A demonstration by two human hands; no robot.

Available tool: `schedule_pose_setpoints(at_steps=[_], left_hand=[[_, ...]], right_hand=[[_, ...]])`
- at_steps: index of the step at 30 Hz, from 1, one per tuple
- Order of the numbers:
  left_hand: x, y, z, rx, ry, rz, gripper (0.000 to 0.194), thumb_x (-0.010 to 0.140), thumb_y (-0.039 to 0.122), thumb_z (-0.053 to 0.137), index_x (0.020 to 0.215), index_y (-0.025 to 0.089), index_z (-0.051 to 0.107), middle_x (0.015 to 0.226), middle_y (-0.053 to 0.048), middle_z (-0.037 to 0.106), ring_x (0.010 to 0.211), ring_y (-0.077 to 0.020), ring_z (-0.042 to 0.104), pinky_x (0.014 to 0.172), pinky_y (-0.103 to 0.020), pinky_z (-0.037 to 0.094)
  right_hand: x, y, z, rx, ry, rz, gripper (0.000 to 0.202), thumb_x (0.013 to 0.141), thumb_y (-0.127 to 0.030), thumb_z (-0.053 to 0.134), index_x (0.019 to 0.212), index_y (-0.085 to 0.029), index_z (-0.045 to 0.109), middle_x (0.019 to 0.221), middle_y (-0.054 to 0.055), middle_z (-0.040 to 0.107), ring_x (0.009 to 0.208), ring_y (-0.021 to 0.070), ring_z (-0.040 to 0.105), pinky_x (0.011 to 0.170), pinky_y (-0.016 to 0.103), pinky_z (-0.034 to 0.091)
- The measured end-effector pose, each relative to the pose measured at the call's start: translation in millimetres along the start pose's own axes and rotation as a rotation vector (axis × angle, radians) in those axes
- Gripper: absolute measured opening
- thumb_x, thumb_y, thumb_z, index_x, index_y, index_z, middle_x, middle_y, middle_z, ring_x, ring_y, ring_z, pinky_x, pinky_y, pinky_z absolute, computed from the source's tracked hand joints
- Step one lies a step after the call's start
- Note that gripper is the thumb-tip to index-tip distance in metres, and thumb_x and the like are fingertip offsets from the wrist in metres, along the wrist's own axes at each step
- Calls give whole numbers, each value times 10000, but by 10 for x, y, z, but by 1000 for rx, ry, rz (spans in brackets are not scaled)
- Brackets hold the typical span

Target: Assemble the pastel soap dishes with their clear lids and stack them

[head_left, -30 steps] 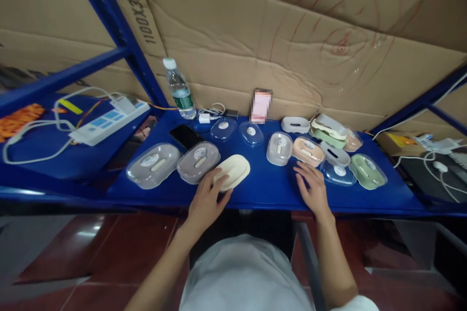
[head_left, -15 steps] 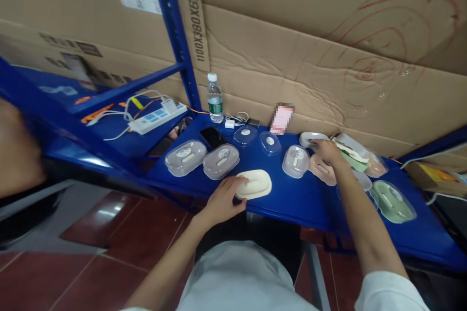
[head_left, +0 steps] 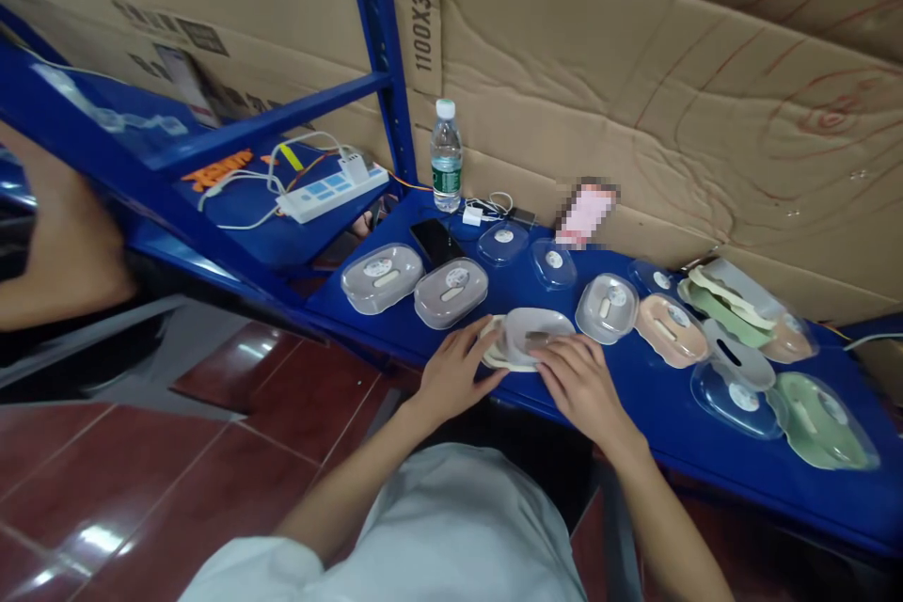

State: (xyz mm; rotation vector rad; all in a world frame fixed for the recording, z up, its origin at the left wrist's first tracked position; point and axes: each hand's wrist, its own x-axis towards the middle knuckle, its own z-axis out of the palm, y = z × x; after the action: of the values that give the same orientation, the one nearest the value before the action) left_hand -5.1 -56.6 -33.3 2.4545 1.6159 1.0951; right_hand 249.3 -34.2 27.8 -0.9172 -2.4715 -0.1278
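Observation:
At the table's front edge, my left hand (head_left: 458,369) grips the left end of a cream oval dish (head_left: 493,350) between thumb and fingers. My right hand (head_left: 579,381) holds a pale grey oval tray (head_left: 542,323) with a dark slot partly under its fingertips. The tray overlaps the dish from above; whether it is seated inside cannot be told. Left of them stand two lidded grey soap boxes, one (head_left: 451,293) close to my left hand. Just beyond my right hand sit a smaller lidded box (head_left: 608,308) and a peach one (head_left: 673,329).
Clear lids (head_left: 554,263) lie at the back beside a dark phone (head_left: 435,242) and a water bottle (head_left: 446,155). Cream and green parts (head_left: 734,310), a loose slotted grey tray (head_left: 737,355) and a green box (head_left: 824,419) crowd the right. Another person's arm (head_left: 63,226) shows at far left.
My right hand has come back from the rear right with the pale grey tray and now holds it over the cream dish. My left hand stays on the dish. The view has shifted.

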Motion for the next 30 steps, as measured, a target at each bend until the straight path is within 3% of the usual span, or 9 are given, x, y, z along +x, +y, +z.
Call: schedule_pose_setpoints(at_steps=[7,10,15,18,23,26,30], left_hand=[[-11,-10,-26,-127,-34,-77,579,1020,410,691,1542,274,479,1733,-161,346,1405,-296,635,996,-400,662],[-7,-28,-49,-181,-66,-104,560,1017,388,697,1532,282,506,1764,-150,278,1425,-305,615,958,-397,679],[17,-70,-65,-155,-104,-7,430,1041,325,664,1461,251,607,1718,-142,390,1527,-352,494,1188,-535,545],[24,-86,-58,-153,-117,15,433,1047,299,651,1471,229,600,1688,-154,440,1522,-353,494,1219,-566,510],[37,-86,-60,-154,-65,46,417,1037,306,672,1442,223,614,1650,-169,481,1511,-353,509,1218,-571,509],[47,-75,-69,-142,-37,73,403,1028,302,688,1417,219,621,1634,-177,494,1509,-349,513,1218,-557,511],[45,-59,-61,-108,-21,55,412,1024,292,695,1423,231,611,1631,-174,498,1506,-350,517,1189,-542,539]], right_hand=[[181,-80,169,139,-77,-32,311,1096,-174,515,1366,-218,663,1408,88,726,1450,256,590,1232,508,424],[203,-130,248,203,-111,-27,332,1102,-170,490,1381,-219,662,1422,87,723,1458,241,589,1258,505,426],[158,-197,421,237,-89,26,340,1101,-175,488,1365,-238,692,1397,83,740,1422,237,623,1235,498,458],[130,-178,402,280,-114,46,342,1110,-221,501,1399,-261,681,1421,63,728,1442,232,605,1238,497,456],[311,67,271,281,-105,53,345,1126,-331,487,1395,-269,693,1457,53,705,1459,241,583,1233,494,466],[571,321,362,140,-18,249,404,1122,-373,455,1425,-215,671,1553,115,622,1504,295,527,1249,536,431],[828,605,624,146,-82,468,546,1084,-489,513,1526,-174,570,1673,182,470,1573,346,431,1266,589,381]])
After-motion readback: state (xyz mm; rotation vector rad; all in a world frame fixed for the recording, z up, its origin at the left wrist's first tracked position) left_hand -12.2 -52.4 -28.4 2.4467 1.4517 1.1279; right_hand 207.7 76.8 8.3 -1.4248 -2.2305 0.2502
